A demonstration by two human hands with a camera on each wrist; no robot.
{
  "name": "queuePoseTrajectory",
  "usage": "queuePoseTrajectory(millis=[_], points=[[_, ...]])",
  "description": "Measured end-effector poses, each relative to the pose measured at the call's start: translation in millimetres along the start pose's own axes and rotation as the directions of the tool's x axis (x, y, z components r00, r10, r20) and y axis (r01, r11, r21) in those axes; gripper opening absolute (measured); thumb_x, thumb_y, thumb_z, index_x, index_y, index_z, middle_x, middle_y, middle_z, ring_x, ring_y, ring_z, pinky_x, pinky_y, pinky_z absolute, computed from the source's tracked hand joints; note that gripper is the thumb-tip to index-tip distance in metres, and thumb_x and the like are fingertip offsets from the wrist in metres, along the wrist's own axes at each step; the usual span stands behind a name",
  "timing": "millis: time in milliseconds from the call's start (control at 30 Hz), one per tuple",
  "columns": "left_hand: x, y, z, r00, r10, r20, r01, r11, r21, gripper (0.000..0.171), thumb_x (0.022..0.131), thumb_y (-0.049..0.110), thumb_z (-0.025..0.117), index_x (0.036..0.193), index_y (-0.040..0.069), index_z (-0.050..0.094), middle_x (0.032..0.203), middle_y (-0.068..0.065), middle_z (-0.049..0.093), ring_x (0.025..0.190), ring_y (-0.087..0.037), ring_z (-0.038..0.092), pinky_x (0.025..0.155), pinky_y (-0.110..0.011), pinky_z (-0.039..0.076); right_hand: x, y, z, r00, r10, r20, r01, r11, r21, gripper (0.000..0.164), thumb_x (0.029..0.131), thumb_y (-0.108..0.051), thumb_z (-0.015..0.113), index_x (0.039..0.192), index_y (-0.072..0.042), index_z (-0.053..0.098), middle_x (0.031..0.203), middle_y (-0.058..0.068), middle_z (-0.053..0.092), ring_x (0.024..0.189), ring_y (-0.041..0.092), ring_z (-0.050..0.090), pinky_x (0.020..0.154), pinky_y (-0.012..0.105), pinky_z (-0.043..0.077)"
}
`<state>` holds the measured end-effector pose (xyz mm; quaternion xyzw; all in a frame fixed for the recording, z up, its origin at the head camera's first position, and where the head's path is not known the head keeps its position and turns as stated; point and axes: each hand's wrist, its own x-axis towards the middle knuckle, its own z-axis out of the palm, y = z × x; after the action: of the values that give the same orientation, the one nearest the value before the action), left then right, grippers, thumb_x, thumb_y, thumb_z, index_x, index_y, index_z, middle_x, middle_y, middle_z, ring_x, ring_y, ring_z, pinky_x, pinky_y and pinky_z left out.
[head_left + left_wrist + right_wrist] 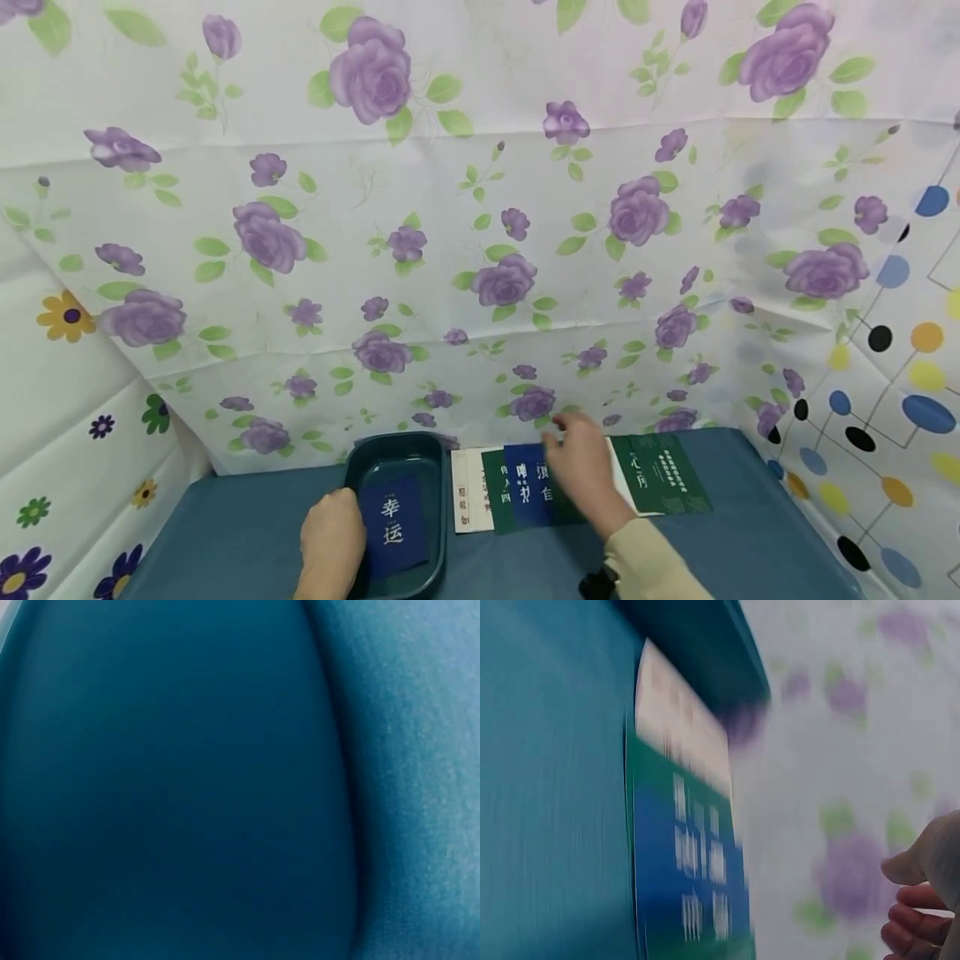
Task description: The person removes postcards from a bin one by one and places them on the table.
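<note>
My left hand grips the left rim of a dark teal tray, its fingers folded at the edge. Inside the tray lies a dark blue card with white characters. In the left wrist view the tray's wall fills most of the picture. Over a row of overlapping cards hovers my right hand, fingers loosely bent; the right wrist view shows nothing between its thumb and fingers. The row holds a cream card, a blue card and a green card at the right end. My right hand hides part of the row.
A blue cloth covers the table. Behind it rises a white curtain with purple flowers; patterned side sheets stand left and right. A small black object shows by the right sleeve.
</note>
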<state>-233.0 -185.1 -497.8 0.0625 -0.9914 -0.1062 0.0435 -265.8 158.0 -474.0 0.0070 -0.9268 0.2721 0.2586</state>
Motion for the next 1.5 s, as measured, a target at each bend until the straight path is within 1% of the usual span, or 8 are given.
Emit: queuePoseTrajectory(millis=[100, 267, 600, 867, 1000, 1133, 1333, 1500], points=[[-1.5, -2.4, 1.1, 0.999, -0.001, 0.032, 0.002, 1.000, -0.009, 0.006, 0.082, -0.002, 0.057, 0.078, -0.002, 0.061, 0.070, -0.014, 0.058, 0.060, -0.031, 0.058, 0.050, -0.045, 0.046, -9.5, -39.4, 18.6, 0.997, -0.042, 0.065, 0.041, 0.999, 0.006, 0.031, 0.079, -0.027, 0.072, 0.104, -0.010, 0.065, 0.099, 0.004, 0.062, 0.087, 0.018, 0.058, 0.069, 0.032, 0.048], [-0.3, -4.6, -0.2, 1.000, 0.020, 0.004, -0.020, 1.000, -0.012, 0.007, 0.081, -0.004, 0.057, 0.077, -0.001, 0.061, 0.069, -0.013, 0.056, 0.059, -0.031, 0.057, 0.051, -0.046, 0.046, -27.9, -98.3, 47.2, 0.974, -0.115, 0.197, 0.117, 0.993, 0.000, 0.036, 0.079, -0.031, 0.072, 0.107, -0.008, 0.064, 0.103, 0.007, 0.061, 0.092, 0.021, 0.058, 0.074, 0.034, 0.048], [0.9, -5.2, 1.2, 1.000, 0.011, 0.004, -0.011, 1.000, -0.021, 0.007, 0.082, -0.001, 0.057, 0.078, 0.000, 0.062, 0.073, -0.016, 0.060, 0.064, -0.034, 0.059, 0.049, -0.046, 0.046, -59.2, -167.7, 86.7, 0.886, -0.321, 0.336, 0.360, 0.931, -0.060, 0.038, 0.082, -0.033, 0.067, 0.108, -0.007, 0.062, 0.100, 0.004, 0.059, 0.093, 0.015, 0.055, 0.076, 0.028, 0.046], [1.6, -1.7, -4.0, 0.998, -0.013, 0.069, 0.013, 1.000, -0.003, 0.005, 0.083, -0.001, 0.058, 0.082, -0.001, 0.062, 0.076, -0.016, 0.060, 0.066, -0.033, 0.059, 0.051, -0.046, 0.047, -77.1, -181.2, 115.3, 0.806, -0.153, 0.572, 0.242, 0.967, -0.082, 0.060, 0.078, -0.045, 0.069, 0.118, -0.003, 0.056, 0.110, 0.008, 0.055, 0.096, 0.020, 0.055, 0.071, 0.029, 0.048], [1.1, 0.1, -4.5, 0.999, -0.020, 0.044, 0.020, 1.000, -0.001, 0.003, 0.081, 0.000, 0.061, 0.083, -0.002, 0.062, 0.078, -0.017, 0.061, 0.070, -0.035, 0.060, 0.054, -0.047, 0.047, -84.3, -180.6, 124.5, 0.798, -0.025, 0.603, 0.181, 0.963, -0.199, 0.083, 0.075, -0.055, 0.068, 0.129, 0.004, 0.047, 0.128, 0.019, 0.047, 0.109, 0.032, 0.051, 0.073, 0.032, 0.048], [2.0, -0.1, -3.6, 0.999, -0.030, 0.037, 0.030, 1.000, 0.003, 0.004, 0.079, 0.001, 0.063, 0.082, -0.002, 0.062, 0.078, -0.016, 0.061, 0.071, -0.035, 0.060, 0.055, -0.048, 0.048, -87.9, -180.5, 128.8, 0.810, 0.040, 0.585, 0.160, 0.945, -0.286, 0.096, 0.072, -0.063, 0.067, 0.129, 0.011, 0.043, 0.129, 0.028, 0.043, 0.112, 0.040, 0.048, 0.074, 0.034, 0.049], [3.5, -0.1, -2.6, 0.995, -0.045, 0.095, 0.045, 0.999, 0.001, 0.005, 0.081, 0.000, 0.061, 0.085, 0.000, 0.063, 0.081, -0.017, 0.061, 0.072, -0.035, 0.060, 0.056, -0.048, 0.048, -91.3, -180.0, 132.0, 0.826, 0.030, 0.563, 0.212, 0.909, -0.359, 0.101, 0.069, -0.067, 0.065, 0.125, 0.014, 0.045, 0.123, 0.032, 0.046, 0.110, 0.039, 0.050, 0.074, 0.033, 0.048], [3.7, -0.7, -2.0, 0.995, -0.042, 0.087, 0.042, 0.999, -0.003, 0.005, 0.081, 0.000, 0.061, 0.085, -0.001, 0.063, 0.081, -0.017, 0.061, 0.071, -0.035, 0.060, 0.055, -0.049, 0.047, -91.8, -179.2, 133.8, 0.835, -0.019, 0.550, 0.278, 0.877, -0.392, 0.101, 0.065, -0.071, 0.066, 0.121, 0.012, 0.050, 0.117, 0.028, 0.052, 0.106, 0.036, 0.051, 0.076, 0.032, 0.047]])
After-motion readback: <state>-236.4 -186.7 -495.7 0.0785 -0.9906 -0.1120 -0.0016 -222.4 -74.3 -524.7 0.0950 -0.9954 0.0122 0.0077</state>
